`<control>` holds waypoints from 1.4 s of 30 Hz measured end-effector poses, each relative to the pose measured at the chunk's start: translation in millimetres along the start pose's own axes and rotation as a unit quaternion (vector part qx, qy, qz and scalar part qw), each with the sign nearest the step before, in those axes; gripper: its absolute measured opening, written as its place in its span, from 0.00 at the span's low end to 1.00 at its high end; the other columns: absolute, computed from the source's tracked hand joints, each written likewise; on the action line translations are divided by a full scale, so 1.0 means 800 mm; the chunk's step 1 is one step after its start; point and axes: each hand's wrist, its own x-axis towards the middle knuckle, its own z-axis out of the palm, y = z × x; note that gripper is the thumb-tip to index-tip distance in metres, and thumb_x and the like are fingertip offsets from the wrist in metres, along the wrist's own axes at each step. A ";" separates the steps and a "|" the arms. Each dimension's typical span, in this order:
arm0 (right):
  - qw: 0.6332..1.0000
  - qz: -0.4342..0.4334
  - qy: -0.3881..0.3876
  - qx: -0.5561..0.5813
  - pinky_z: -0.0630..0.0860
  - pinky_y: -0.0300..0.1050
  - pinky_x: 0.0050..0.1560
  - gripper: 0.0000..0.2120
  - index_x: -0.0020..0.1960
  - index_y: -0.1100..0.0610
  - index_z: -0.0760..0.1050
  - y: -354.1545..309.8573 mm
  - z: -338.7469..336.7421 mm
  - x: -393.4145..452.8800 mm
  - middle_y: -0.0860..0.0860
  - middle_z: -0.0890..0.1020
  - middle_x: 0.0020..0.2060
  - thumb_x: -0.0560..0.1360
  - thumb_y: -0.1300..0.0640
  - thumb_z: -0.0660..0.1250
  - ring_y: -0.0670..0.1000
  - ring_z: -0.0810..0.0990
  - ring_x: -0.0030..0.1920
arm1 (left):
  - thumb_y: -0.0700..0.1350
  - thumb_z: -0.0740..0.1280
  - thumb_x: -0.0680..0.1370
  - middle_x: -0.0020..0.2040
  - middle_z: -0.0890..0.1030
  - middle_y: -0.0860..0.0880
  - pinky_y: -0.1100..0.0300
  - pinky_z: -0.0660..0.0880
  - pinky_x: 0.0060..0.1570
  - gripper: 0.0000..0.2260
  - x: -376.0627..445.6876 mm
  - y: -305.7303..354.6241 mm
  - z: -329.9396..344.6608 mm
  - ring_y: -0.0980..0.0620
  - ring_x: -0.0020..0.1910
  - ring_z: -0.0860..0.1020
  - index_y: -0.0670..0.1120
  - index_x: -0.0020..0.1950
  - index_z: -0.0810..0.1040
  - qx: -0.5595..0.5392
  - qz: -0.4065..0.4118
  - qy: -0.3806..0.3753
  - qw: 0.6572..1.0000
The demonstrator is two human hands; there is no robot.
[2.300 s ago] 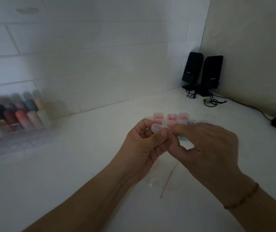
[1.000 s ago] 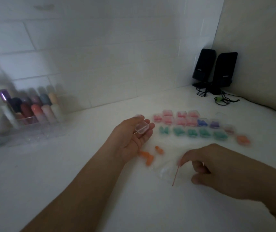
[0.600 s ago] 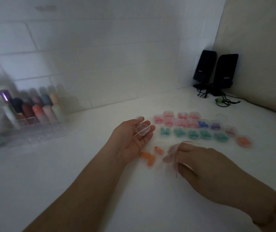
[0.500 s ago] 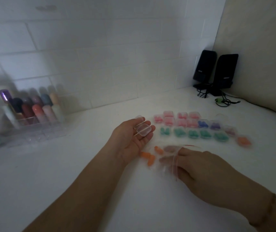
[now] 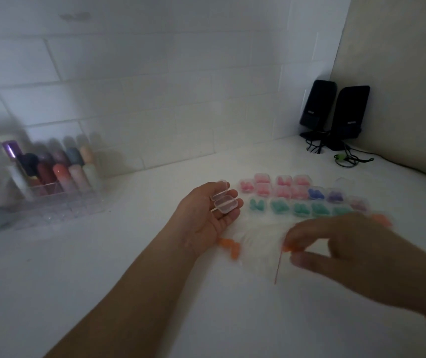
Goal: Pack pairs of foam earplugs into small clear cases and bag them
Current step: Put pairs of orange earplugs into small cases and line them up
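Note:
My left hand (image 5: 206, 218) lies palm up on the white counter, fingers nearly straight. An open small clear case (image 5: 223, 201) rests on its fingers. My right hand (image 5: 341, 249) hovers to the right, blurred, pinching an orange earplug (image 5: 288, 247) between thumb and forefinger. Two more orange earplugs (image 5: 230, 246) lie on the counter just below my left hand. A clear bag with a red zip strip (image 5: 277, 264) lies under my right hand. Rows of filled cases, pink (image 5: 281, 186) and teal (image 5: 299, 209), sit behind.
A clear organiser with coloured bottles (image 5: 54, 174) stands at the left by the tiled wall. Two black speakers (image 5: 336, 112) with cables stand in the far right corner. A blue case (image 5: 316, 193), a purple case (image 5: 336, 196) and an orange one (image 5: 381, 219) end the rows.
My hands have separated; the left now lies open with the case on it. My right hand went down to the bag and has lifted with an orange earplug pinched.

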 end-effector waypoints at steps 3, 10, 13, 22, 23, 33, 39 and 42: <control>0.990 0.014 0.077 0.119 0.68 0.31 0.27 0.08 0.44 0.39 0.77 0.011 -0.021 -0.006 0.39 0.82 0.38 0.67 0.49 0.73 0.42 0.70 0.22 | 0.41 0.65 0.78 0.49 0.81 0.41 0.56 0.79 0.44 0.09 -0.002 0.000 0.005 0.46 0.41 0.81 0.40 0.57 0.77 0.009 0.007 -0.014 1.000; 0.947 -0.032 0.253 0.193 0.72 0.35 0.27 0.07 0.46 0.49 0.79 -0.001 0.016 0.018 0.43 0.84 0.36 0.74 0.61 0.70 0.48 0.78 0.24 | 0.42 0.61 0.80 0.50 0.82 0.39 0.53 0.80 0.47 0.13 -0.022 -0.011 0.017 0.44 0.45 0.83 0.36 0.59 0.78 0.047 -0.063 -0.147 0.986; 0.966 -0.055 0.251 0.033 0.69 0.29 0.32 0.04 0.48 0.44 0.78 -0.005 0.034 0.028 0.31 0.77 0.36 0.75 0.50 0.66 0.43 0.77 0.28 | 0.42 0.62 0.79 0.53 0.82 0.40 0.52 0.78 0.55 0.16 -0.028 -0.015 0.019 0.46 0.46 0.82 0.34 0.63 0.75 0.072 -0.062 -0.180 0.979; 0.975 -0.081 0.206 -0.012 0.65 0.27 0.33 0.02 0.42 0.42 0.74 -0.007 0.046 0.037 0.38 0.73 0.40 0.71 0.49 0.63 0.32 0.72 0.35 | 0.50 0.59 0.81 0.48 0.81 0.38 0.56 0.81 0.47 0.20 -0.032 -0.016 0.020 0.46 0.46 0.80 0.35 0.61 0.77 0.104 -0.041 -0.194 0.975; 0.976 -0.080 0.204 -0.009 0.64 0.28 0.33 0.02 0.42 0.43 0.75 -0.006 0.046 0.037 0.38 0.75 0.40 0.71 0.50 0.64 0.33 0.73 0.35 | 0.50 0.60 0.80 0.47 0.81 0.39 0.55 0.81 0.47 0.19 -0.031 -0.016 0.020 0.45 0.47 0.80 0.36 0.60 0.78 0.108 -0.041 -0.196 0.974; 0.952 -0.100 0.281 0.062 0.65 0.29 0.32 0.05 0.39 0.47 0.77 -0.004 0.017 0.019 0.41 0.79 0.43 0.69 0.48 0.65 0.47 0.75 0.28 | 0.50 0.60 0.81 0.54 0.82 0.40 0.49 0.81 0.47 0.19 -0.020 -0.010 0.012 0.44 0.50 0.82 0.36 0.62 0.75 0.075 -0.051 -0.159 0.983; 0.998 -0.007 0.048 -0.047 0.71 0.46 0.53 0.08 0.38 0.30 0.76 0.021 -0.003 -0.003 0.31 0.71 0.55 0.64 0.30 0.64 0.38 0.72 0.54 | 0.48 0.61 0.81 0.55 0.82 0.37 0.51 0.80 0.47 0.18 0.004 0.012 -0.011 0.43 0.50 0.82 0.36 0.62 0.76 -0.022 -0.013 -0.053 0.998; 0.990 -0.003 -0.102 -0.101 0.48 0.53 0.76 0.19 0.42 0.19 0.68 0.022 0.016 0.004 0.28 0.43 0.72 0.61 0.18 0.43 0.42 0.39 0.76 | 0.48 0.61 0.81 0.52 0.83 0.38 0.51 0.79 0.50 0.16 0.013 0.008 -0.016 0.43 0.47 0.83 0.36 0.61 0.75 -0.039 -0.015 -0.009 0.999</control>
